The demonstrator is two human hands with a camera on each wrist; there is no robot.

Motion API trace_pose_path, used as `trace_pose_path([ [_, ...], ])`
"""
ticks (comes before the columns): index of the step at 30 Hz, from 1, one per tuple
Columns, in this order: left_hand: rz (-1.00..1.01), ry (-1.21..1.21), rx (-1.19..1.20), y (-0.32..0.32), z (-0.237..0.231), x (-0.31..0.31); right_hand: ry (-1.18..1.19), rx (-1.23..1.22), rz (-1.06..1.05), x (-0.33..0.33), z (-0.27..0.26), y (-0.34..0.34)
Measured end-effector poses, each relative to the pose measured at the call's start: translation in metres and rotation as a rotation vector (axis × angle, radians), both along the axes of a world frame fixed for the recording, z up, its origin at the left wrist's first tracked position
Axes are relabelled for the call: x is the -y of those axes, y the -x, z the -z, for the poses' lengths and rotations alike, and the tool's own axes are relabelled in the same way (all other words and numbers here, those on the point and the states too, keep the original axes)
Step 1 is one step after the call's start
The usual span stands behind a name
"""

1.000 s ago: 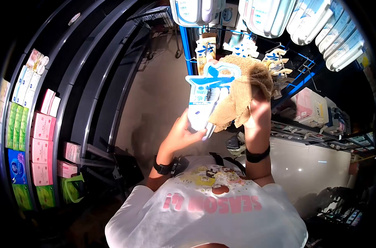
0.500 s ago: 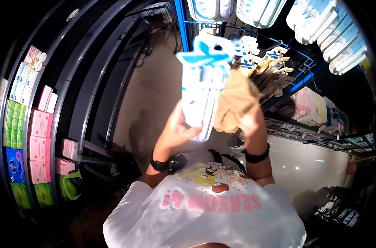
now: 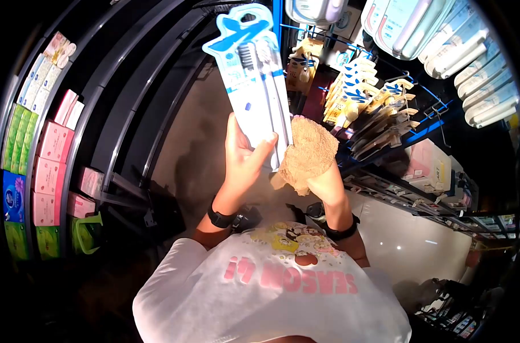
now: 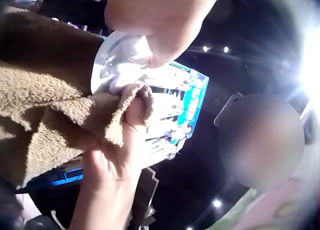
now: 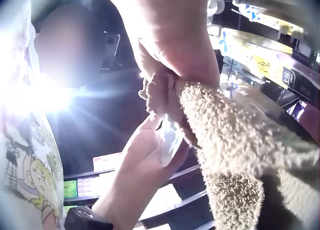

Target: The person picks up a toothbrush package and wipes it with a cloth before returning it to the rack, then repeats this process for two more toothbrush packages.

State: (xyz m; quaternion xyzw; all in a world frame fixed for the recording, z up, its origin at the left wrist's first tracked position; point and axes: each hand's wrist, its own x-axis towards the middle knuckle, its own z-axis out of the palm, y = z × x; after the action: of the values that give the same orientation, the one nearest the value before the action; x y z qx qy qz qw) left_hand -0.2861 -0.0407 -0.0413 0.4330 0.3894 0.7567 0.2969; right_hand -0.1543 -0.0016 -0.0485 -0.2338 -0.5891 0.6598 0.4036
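My left hand (image 3: pixel 246 157) grips the lower end of a blue-and-white toothbrush pack (image 3: pixel 237 80), its thumb across the clear front. Brush bristles show through the upper part, which points away from my body. A tan terry cloth (image 3: pixel 311 147) bunches in my right hand (image 3: pixel 328 186), against the pack's lower right edge. In the left wrist view the cloth (image 4: pixel 50 110) wraps over the right thumb, close to the rounded end of the pack (image 4: pixel 112 65). The right wrist view has the cloth (image 5: pixel 220 130) hanging from my right hand, with the pack's end (image 5: pixel 171 142) in my left.
Several similar packs (image 3: pixel 351 91) hang on hooks of a blue wire rack (image 3: pixel 426 123) to the right. Larger pale packs (image 3: pixel 403 28) hang above them. On the left, dark shelves (image 3: pixel 117 86) hold pink boxes (image 3: pixel 50 171) and green packs (image 3: pixel 20 140). A tiled floor (image 3: pixel 408 228) lies below.
My left hand has moved the toothbrush pack up and left, away from the rack. The cloth has come down from the pack's upper right side to its lower edge, with my right hand lower too.
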Motion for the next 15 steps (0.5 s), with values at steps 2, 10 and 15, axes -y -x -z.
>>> trace_pose_path([
  [2,-0.137,-0.063,-0.021,0.001,0.0,-0.003,0.13,0.001,-0.052,0.0,0.005,0.0],
  [10,0.051,-0.249,0.343,-0.003,-0.019,-0.008,-0.678,0.408,0.024,0.008,0.008,0.012],
  [15,0.254,-0.206,0.502,-0.003,-0.014,-0.001,0.03,-0.195,-0.004,-0.005,0.031,-0.008],
])
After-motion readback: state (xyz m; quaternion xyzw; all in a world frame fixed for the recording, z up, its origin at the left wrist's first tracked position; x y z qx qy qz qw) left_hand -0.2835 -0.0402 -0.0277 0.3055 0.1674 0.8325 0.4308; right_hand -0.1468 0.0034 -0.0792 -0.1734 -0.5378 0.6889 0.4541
